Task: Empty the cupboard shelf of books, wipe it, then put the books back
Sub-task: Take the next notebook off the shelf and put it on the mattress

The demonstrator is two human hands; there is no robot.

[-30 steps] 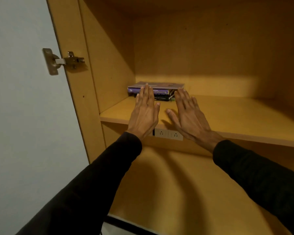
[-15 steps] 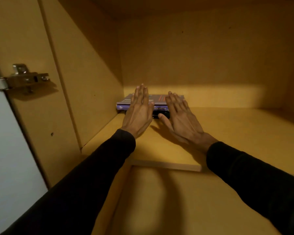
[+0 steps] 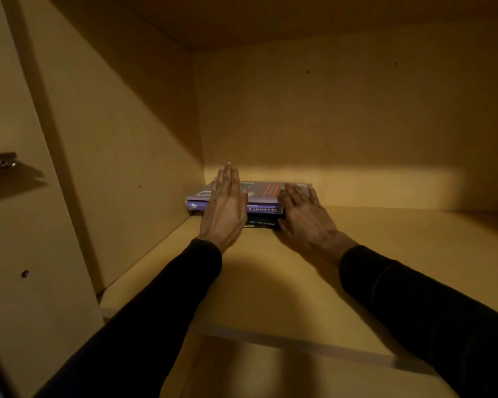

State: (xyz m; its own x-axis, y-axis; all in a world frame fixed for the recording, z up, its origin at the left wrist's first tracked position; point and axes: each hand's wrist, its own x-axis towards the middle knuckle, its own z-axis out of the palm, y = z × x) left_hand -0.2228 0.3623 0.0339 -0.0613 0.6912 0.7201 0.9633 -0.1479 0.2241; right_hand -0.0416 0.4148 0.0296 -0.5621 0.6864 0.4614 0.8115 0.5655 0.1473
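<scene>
A small stack of books [image 3: 263, 196] lies flat at the back left corner of the wooden cupboard shelf [image 3: 385, 254]. The top book has a purple cover and spine; a dark book sits under it. My left hand [image 3: 224, 208] reaches over the stack's left part with straight fingers held together. My right hand [image 3: 304, 214] lies with spread fingers on the stack's right front corner. Whether the right thumb hooks under the books is hidden.
The cupboard's left side wall [image 3: 133, 156] stands close beside the books, the back panel [image 3: 342, 116] right behind them. A metal door hinge [image 3: 0, 162] shows at the far left. The shelf's front edge [image 3: 299, 343] runs below my forearms, with a lower compartment beneath.
Both hands have moved forward into the cupboard, from in front of the stack to over it. The camera has come closer to the shelf.
</scene>
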